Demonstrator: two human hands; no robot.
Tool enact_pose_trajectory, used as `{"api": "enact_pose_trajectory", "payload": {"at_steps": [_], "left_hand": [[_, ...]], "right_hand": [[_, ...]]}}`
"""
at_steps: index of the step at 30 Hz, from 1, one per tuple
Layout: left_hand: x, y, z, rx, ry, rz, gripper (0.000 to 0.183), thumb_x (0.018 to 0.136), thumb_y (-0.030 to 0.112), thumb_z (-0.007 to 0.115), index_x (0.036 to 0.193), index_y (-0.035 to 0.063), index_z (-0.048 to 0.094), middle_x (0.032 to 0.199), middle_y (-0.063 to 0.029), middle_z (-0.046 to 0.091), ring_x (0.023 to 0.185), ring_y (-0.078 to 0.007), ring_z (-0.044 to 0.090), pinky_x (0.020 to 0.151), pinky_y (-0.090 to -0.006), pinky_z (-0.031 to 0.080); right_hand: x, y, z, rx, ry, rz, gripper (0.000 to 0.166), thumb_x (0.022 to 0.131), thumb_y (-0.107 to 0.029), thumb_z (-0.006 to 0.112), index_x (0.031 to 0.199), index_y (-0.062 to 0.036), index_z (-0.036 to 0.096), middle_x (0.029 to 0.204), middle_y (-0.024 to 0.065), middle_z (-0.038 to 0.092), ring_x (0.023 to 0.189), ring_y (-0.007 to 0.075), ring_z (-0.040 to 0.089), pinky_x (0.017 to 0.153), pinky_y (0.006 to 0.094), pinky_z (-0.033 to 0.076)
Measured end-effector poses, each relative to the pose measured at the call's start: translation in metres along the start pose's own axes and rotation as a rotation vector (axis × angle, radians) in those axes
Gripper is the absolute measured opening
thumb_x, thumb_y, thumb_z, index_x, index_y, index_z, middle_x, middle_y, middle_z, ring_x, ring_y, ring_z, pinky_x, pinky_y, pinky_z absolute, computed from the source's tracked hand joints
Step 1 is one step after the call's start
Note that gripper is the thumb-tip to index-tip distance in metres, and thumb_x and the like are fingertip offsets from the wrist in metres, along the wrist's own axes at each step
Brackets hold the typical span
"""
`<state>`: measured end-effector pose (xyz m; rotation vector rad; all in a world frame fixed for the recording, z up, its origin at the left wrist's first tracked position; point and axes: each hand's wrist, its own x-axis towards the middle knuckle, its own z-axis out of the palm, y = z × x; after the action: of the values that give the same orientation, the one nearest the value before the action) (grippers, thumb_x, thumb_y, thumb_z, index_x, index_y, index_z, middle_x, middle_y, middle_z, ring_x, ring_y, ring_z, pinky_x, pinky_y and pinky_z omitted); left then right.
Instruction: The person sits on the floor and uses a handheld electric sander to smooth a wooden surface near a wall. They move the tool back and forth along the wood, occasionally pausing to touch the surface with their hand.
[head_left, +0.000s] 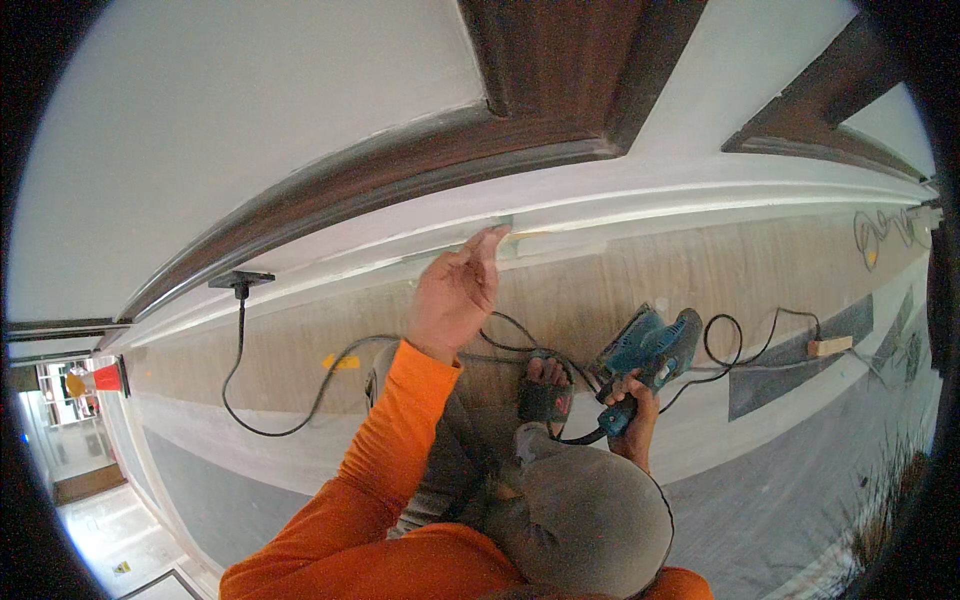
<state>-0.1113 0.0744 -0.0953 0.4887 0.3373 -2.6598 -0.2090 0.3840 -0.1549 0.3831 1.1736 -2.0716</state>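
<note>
My left hand (459, 289), in an orange sleeve, reaches to the white moulded skirting (637, 206) at the foot of the wall. Its fingertips are at a greenish patch on the moulding; whether they pinch anything small is hidden. My right hand (634, 409) grips a blue corded sheet sander (649, 345) by its handle end, near the cord. The sander is held tilted above the floor, its flat pad turned towards the upper left. A black power cord (581, 437) trails from it near my sandalled foot (546, 394).
A plug sits in a black wall socket (241, 280), its cable (279, 433) looping over the wood-look floor (300, 375). Yellow tape (341, 361) marks the floor. Rightward lie a small block (829, 346), a coiled cord (724, 341) and dark bristles (889, 495). Brown panel trim (555, 127) lines the wall.
</note>
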Motion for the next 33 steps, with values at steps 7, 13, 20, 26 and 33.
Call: {"api": "enact_pose_trajectory", "payload": {"at_steps": [7,13,20,26,33], "left_hand": [[-0.023,0.013,-0.045,0.025,-0.130,0.121,0.043,0.099,0.010,0.044,0.139,-0.0054,0.047,0.140,-0.0198,0.055,0.115,-0.0257,0.065,0.094,-0.0397,0.058],[0.033,0.005,-0.121,-0.113,0.308,0.115,0.061,0.107,0.038,0.035,0.147,-0.0080,0.032,0.152,-0.0238,0.038,0.137,-0.0381,0.043,0.106,-0.0445,0.049],[0.085,0.013,-0.102,-0.405,0.331,0.304,0.084,0.104,0.060,0.013,0.154,-0.0070,0.010,0.163,-0.0238,0.012,0.152,-0.0387,0.011,0.122,-0.0619,0.013],[0.063,0.063,-0.109,-0.263,0.309,0.353,0.082,0.104,0.058,0.010,0.155,-0.0060,0.009,0.164,-0.0234,0.003,0.151,-0.0421,0.005,0.122,-0.0618,0.010],[0.029,0.047,-0.054,-0.475,0.326,0.310,0.087,0.102,0.063,0.012,0.155,-0.0061,0.008,0.164,-0.0247,0.005,0.151,-0.0418,0.004,0.123,-0.0603,0.008]], "right_hand": [[-0.002,-0.001,0.003,-0.072,0.048,-0.056,0.021,0.089,-0.011,0.061,0.107,-0.0030,0.053,0.079,0.0043,0.054,0.070,0.0168,0.055,0.065,0.0330,0.049],[0.000,0.001,0.006,-0.032,-0.007,-0.025,0.024,0.089,-0.011,0.061,0.110,-0.0029,0.051,0.080,0.0043,0.054,0.070,0.0160,0.054,0.064,0.0322,0.048],[0.000,0.001,-0.002,-0.053,0.038,-0.032,0.027,0.089,-0.011,0.060,0.112,-0.0014,0.050,0.079,0.0045,0.053,0.069,0.0163,0.054,0.064,0.0318,0.048],[0.000,0.004,-0.001,-0.011,0.030,-0.021,0.026,0.090,-0.012,0.060,0.112,-0.0011,0.050,0.079,0.0041,0.053,0.068,0.0162,0.054,0.064,0.0314,0.048],[0.002,0.000,0.005,-0.043,0.040,-0.005,0.026,0.090,-0.012,0.060,0.112,-0.0016,0.050,0.078,0.0034,0.053,0.069,0.0165,0.054,0.065,0.0323,0.049]]}}
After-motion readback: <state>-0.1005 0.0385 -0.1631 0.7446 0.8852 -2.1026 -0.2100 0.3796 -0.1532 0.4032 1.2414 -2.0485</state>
